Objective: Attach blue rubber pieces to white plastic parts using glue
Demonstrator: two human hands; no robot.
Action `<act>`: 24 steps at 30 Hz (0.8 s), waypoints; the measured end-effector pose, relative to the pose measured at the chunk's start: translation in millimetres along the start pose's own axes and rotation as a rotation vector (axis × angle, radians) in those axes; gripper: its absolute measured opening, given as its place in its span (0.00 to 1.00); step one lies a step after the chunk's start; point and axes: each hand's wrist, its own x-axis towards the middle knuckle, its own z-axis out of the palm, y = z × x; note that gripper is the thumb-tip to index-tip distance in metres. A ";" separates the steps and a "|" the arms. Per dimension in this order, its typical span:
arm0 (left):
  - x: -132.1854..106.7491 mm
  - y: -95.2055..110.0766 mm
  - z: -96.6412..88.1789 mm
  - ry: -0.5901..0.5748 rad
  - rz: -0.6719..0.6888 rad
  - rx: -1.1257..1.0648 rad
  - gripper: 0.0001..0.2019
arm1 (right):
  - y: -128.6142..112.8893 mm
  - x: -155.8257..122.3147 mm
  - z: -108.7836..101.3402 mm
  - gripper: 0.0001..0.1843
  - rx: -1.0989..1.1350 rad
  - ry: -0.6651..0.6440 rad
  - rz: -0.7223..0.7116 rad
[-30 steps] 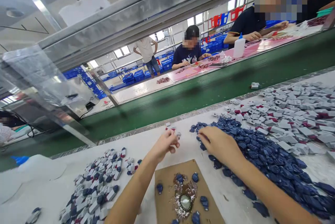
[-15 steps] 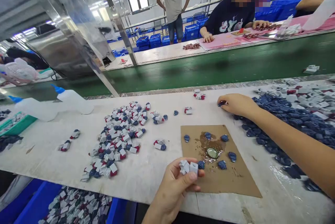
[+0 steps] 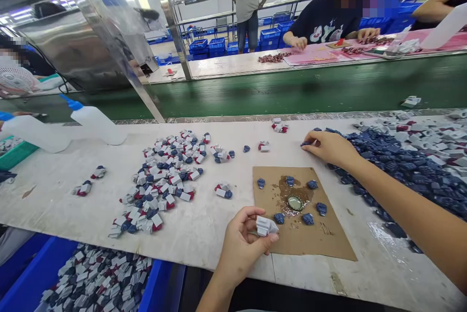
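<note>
Between thumb and fingers, my left hand (image 3: 245, 240) grips a small light-grey plastic piece (image 3: 265, 227) over the front left edge of a brown cardboard sheet (image 3: 299, 246). Several dark blue pieces (image 3: 308, 218) lie on the sheet around a round cap (image 3: 295, 203) in a wet patch. Farther right, my right hand (image 3: 330, 148) pinches a small dark blue piece (image 3: 305, 144) just above the table. Beside that hand spreads a big heap of dark blue pieces (image 3: 408, 166).
Joined grey, red and blue pieces (image 3: 160, 180) form a pile left of centre. White bottles with blue tips (image 3: 97, 124) lie at the left. A blue bin (image 3: 156, 283) stands below the front edge. Beyond the table runs a green belt (image 3: 237, 98), with a co-worker (image 3: 324, 22) across it.
My left hand has turned the grey piece so another side shows. The right hand stays near the heap, its pinched blue piece showing slightly more to the left. The whole view has shifted a little.
</note>
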 end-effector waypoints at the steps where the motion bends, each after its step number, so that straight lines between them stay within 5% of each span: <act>1: -0.2 -0.9 -0.7 -0.012 0.000 0.007 0.23 | -4.8 -4.9 -3.0 0.14 0.049 0.000 -0.021; 11: 1.4 -2.0 -2.6 0.010 -0.002 -0.074 0.21 | -63.7 -124.7 -5.3 0.13 0.298 -0.178 -0.396; 18: -1.4 -1.0 2.4 0.049 -0.024 -0.115 0.24 | -68.4 -111.6 2.0 0.10 0.328 -0.267 -0.407; 24: -11.4 2.9 19.3 0.082 0.000 -0.173 0.23 | -78.8 -125.8 -22.2 0.15 0.468 -0.269 -0.323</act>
